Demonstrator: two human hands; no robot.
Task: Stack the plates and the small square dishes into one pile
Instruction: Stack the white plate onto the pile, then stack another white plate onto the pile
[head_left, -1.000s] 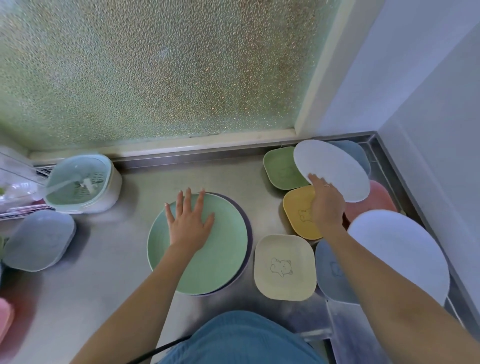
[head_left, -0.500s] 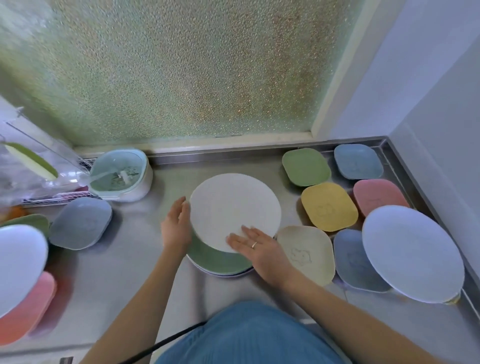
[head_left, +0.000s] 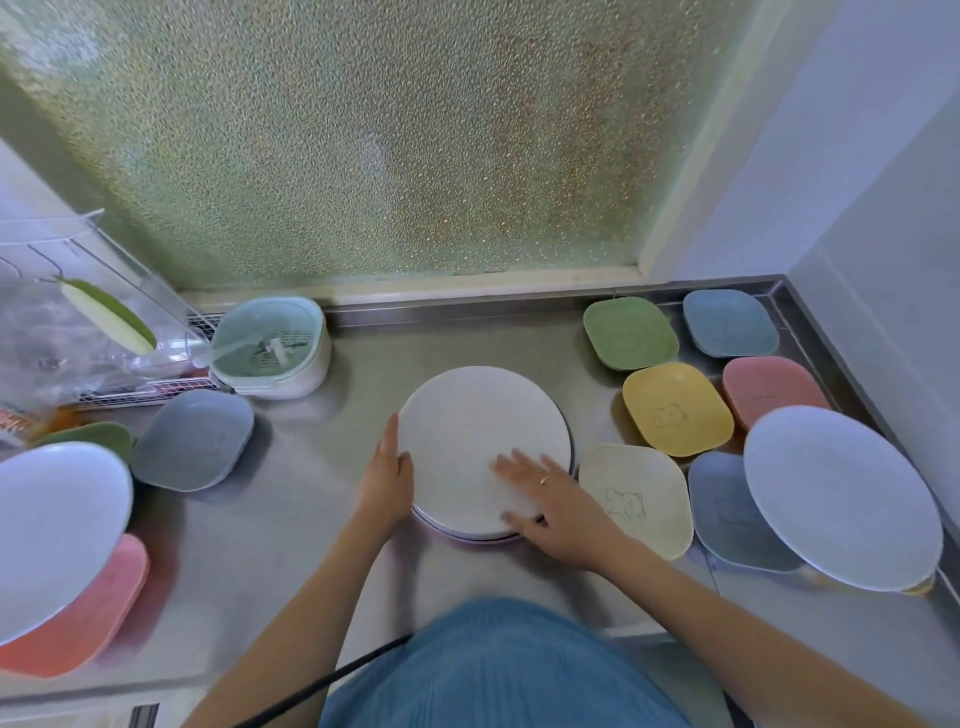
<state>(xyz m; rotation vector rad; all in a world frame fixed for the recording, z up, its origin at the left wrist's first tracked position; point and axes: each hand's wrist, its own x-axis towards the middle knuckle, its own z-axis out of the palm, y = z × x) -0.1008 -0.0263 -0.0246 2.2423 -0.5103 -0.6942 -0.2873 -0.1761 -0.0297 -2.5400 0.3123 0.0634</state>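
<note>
- White plate (head_left: 478, 441) now lies on the pile, no longer tilted
- Left hand (head_left: 387, 480) steadies its rim; right hand (head_left: 556, 499) rests flat, fingers released
- Square dishes remain unstacked

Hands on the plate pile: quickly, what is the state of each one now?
Left hand: open, straight fingers against the left edge of the white plate.
Right hand: open, fingers flat on top of the white plate.

Matt plastic-looking white plate (head_left: 483, 441) on a dull brushed-metal counter (head_left: 291, 519); pebbled, rough-textured window glass (head_left: 363, 135).
</note>
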